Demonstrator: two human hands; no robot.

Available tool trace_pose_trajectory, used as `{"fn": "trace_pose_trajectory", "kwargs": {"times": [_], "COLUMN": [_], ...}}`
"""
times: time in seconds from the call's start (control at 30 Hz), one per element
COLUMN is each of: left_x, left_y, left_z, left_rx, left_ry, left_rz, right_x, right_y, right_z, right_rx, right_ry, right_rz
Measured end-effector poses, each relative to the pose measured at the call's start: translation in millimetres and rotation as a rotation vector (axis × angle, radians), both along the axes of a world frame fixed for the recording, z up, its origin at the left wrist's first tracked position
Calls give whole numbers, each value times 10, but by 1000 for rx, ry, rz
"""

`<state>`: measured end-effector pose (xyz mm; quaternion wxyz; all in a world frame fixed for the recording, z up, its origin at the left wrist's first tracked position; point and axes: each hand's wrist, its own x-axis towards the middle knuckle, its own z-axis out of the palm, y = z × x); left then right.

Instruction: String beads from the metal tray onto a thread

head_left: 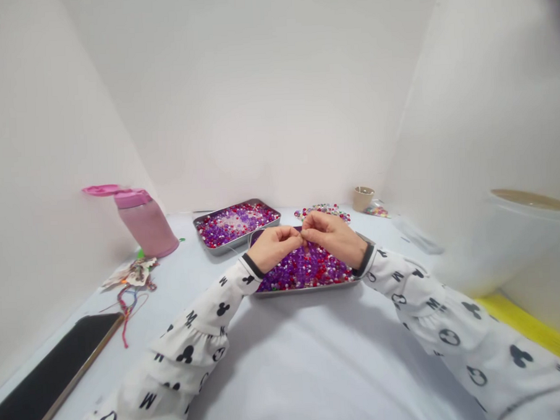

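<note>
Above a metal tray of purple, red and clear beads [306,289], my two hands meet with their fingertips pinched together. My left hand [276,246] is closed, and a thin pale cord [249,237] loops out beside it toward the left. My right hand [334,235] is also closed, thumb against forefinger, touching or almost touching the left fingertips. Whatever lies between the right fingers is too small to make out. Both hands hide the far middle of the tray.
A second bead tray [237,241] stands behind left. Loose beads [326,209] lie at the back, near a small beige cup [363,199]. At left are a pink bottle [148,225], tangled cords [126,303] and a black flat device [55,381]. White walls surround the table.
</note>
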<state>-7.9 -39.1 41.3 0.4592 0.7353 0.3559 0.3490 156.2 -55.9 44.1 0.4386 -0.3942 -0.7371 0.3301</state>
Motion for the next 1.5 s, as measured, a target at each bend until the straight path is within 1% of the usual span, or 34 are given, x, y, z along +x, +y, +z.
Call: {"fn": "trace_pose_trajectory", "kwargs": {"times": [0.1, 0.2, 0.3, 0.43, 0.53, 0.63, 0.7, 0.9, 1.07, 1.13, 1.2, 1.3, 1.37, 1.43, 1.5], "left_x": [-6, -19, -18, -1, 0, -8, -8, 21, 25, 16, 0, -35, -63, -96, -136], "left_y": [76, 136, 177, 226, 260, 273, 260, 159, 137, 150, 166, 177, 174, 168, 168], "left_z": [-86, -170, -250, -365, -452, -513, -526, -457, -429, -432, -424, -374, -322, -271, -228], "left_rx": [43, 49, 57, 135, 177, 223, 255, 328, 334, 320, 300, 278, 271, 274, 288], "left_ry": [5, 51, 112, 200, 244, 259, 266, 329, 346, 344, 347, 336, 325, 318, 323], "left_rz": [-9, -4, 15, 56, 82, 113, 124, 144, 161, 154, 148, 148, 149, 142, 115], "right_x": [-16, -16, 7, 50, 62, 57, 53, 58, 48, 54, 79, 152, 207, 255, 298], "right_y": [57, 117, 157, 180, 186, 186, 183, 167, 163, 173, 189, 190, 161, 116, 76], "right_z": [-135, -268, -388, -513, -559, -567, -562, -550, -566, -580, -578, -502, -410, -316, -257], "right_rx": [-123, -275, -386, -490, -524, -522, -522, -524, -498, -467, -369, -177, -119, -121, -175], "right_ry": [115, 229, 328, 365, 356, 365, 373, 357, 344, 324, 288, 198, 164, 197, 281], "right_rz": [55, 106, 119, 106, 91, 72, 57, 40, 37, 36, 18, 0, 6, 11, 12]}}
